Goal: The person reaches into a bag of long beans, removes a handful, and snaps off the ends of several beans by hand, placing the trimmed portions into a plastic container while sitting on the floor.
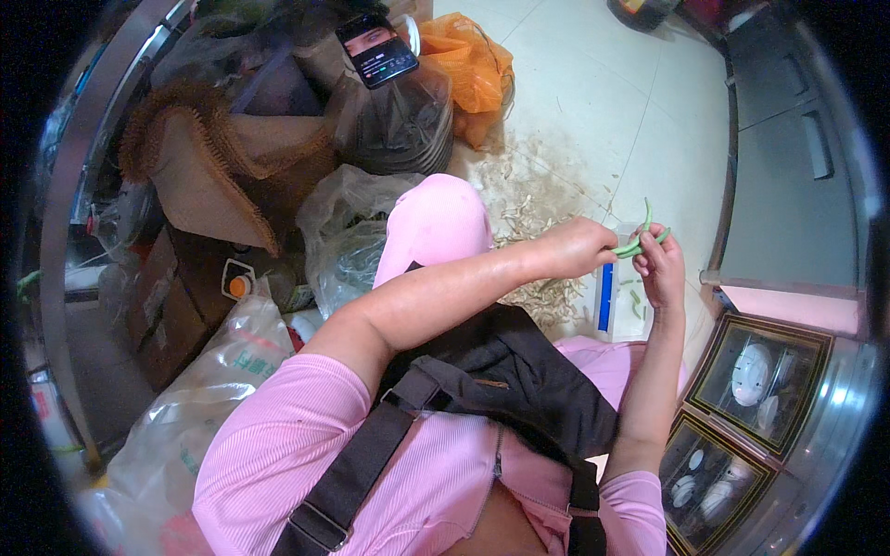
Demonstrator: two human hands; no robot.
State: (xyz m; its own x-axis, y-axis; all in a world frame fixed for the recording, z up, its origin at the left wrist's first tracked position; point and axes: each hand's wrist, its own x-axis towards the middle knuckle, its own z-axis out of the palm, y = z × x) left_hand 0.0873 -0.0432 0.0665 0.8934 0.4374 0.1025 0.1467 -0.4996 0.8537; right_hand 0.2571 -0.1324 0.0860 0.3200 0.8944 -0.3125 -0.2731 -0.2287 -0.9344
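Note:
My left hand [583, 249], reaching across from the left, pinches one end of some green beans [629, 247]. Close beside it, my right hand [659, 270] grips the same beans between thumb and fingers, with a bean tip pointing up. Below both hands is a whitish plastic container [626, 313] with a blue strip, holding several short green bean pieces [635, 303]. Pale peelings or dry pods [549, 295] lie scattered on the floor left of the container.
An orange mesh bag [466, 62], a phone [379, 52] with a lit screen and a black plastic bag [396, 118] are ahead. A clear plastic bag [341, 229] lies by my knee. Brown matting [208, 181] and an orange-capped bottle [240, 285] are left; cabinets [793, 187] stand right.

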